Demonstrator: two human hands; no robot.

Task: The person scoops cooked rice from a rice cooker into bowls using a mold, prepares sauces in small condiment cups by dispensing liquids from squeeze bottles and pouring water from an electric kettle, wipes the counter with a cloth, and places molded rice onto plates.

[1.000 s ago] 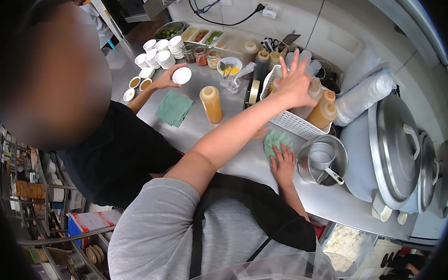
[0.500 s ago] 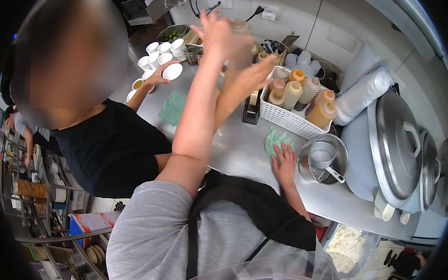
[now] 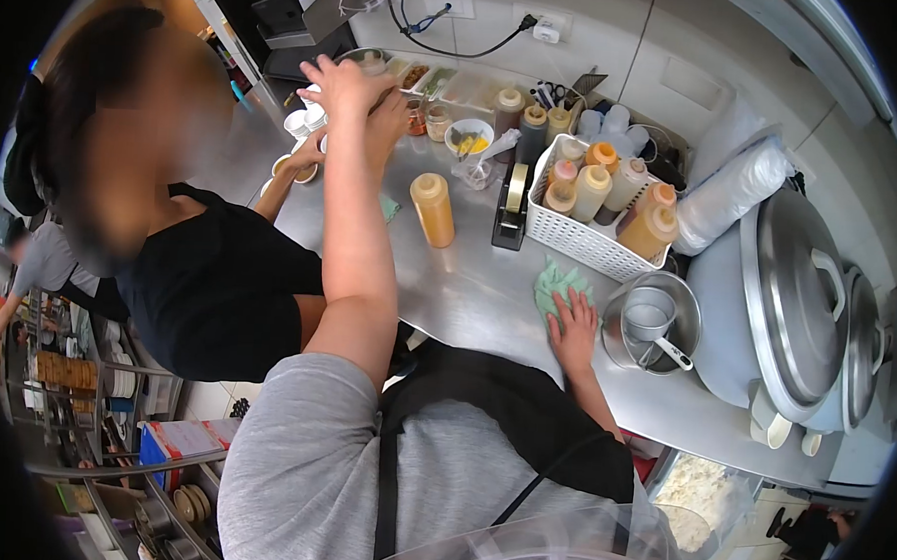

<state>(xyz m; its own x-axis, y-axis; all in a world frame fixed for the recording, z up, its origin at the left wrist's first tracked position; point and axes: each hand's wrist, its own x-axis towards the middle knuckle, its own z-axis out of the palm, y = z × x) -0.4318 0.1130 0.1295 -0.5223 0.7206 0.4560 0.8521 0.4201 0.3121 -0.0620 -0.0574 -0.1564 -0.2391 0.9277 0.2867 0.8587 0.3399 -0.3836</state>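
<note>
Two bare hands, well apart: the right hand [image 3: 572, 330] lies with fingers spread on a crumpled green cloth [image 3: 554, 287] against the counter [image 3: 487, 307], while the left hand [image 3: 339, 87] reaches far out, fingers splayed, right by a co-worker's hand [image 3: 385, 125]; whether its palm grips anything, you cannot tell! Between the two hands stands an amber squeeze bottle [image 3: 432, 211], with a tape dispenser [image 3: 510, 223] nearer the right hand. Beyond that hand sits a white basket [image 3: 590, 242] of bottles, and just to its right, a metal bowl [image 3: 619, 338] holds a handled cup [image 3: 649, 311].
</note>
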